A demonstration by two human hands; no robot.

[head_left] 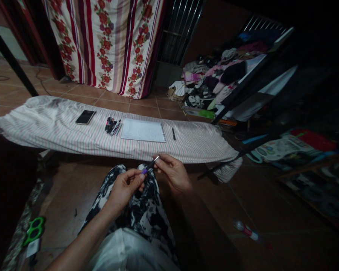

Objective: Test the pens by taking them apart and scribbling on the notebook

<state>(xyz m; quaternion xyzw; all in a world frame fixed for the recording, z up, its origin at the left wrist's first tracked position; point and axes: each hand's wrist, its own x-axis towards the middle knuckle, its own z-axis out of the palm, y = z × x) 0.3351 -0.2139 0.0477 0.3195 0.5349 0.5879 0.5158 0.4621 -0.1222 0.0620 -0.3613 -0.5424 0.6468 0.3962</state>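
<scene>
Above my lap, both hands hold a slim black pen (150, 165) with a purple part and a bright metallic tip. My left hand (129, 184) pinches its purple end. The fingers of my right hand (173, 173) close on the silvery end, which points up and to the right. Just beyond my hands, a spiral notebook (143, 130) with faint writing lies open on a striped cloth (101, 145). Left of the notebook is a bunch of pens and markers (113, 126). A single dark pen (173, 134) rests to its right.
A phone (85, 117) lies on the cloth's left part. Behind hangs a floral curtain (107, 45). Clothes (214, 75) are heaped at the back right. On the tiled floor are a green object (34, 229) at left and a bottle (245, 229) at right.
</scene>
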